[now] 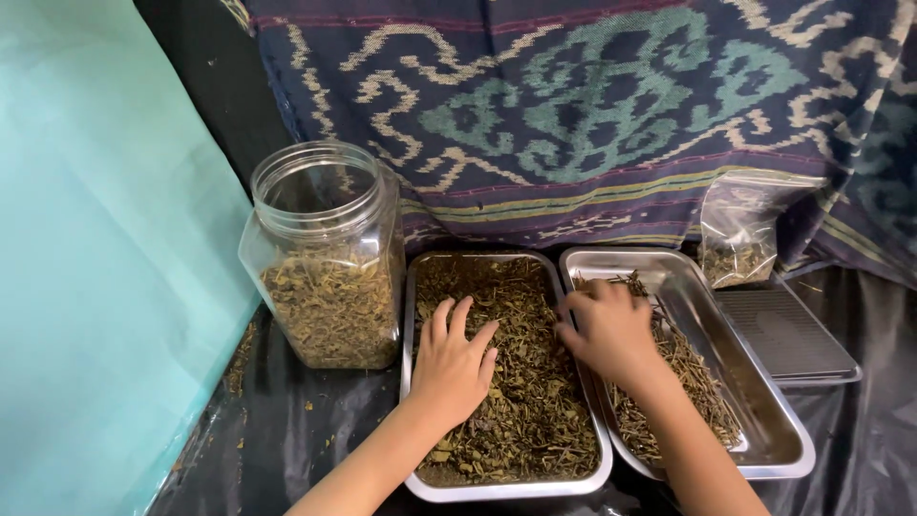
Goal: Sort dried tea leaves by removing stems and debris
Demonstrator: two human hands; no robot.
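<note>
My left hand [455,361] lies flat, fingers spread, on dried brown-green leaves filling the left steel tray [411,382]. My right hand [608,330] reaches over the rim between the two trays, its fingers curled at the edge of the leaves; whether it pinches anything is hidden. The right steel tray [764,420] holds a thinner strip of dried stems and twigs [693,377] along its left side, with bare metal to the right.
A clear plastic jar [325,258], lid off and half full of dried leaves, stands left of the trays. A small clear bag [740,229] of leaves leans at the back right. A dark flat scale [788,334] sits at the right. Patterned cloth hangs behind; a teal wall at left.
</note>
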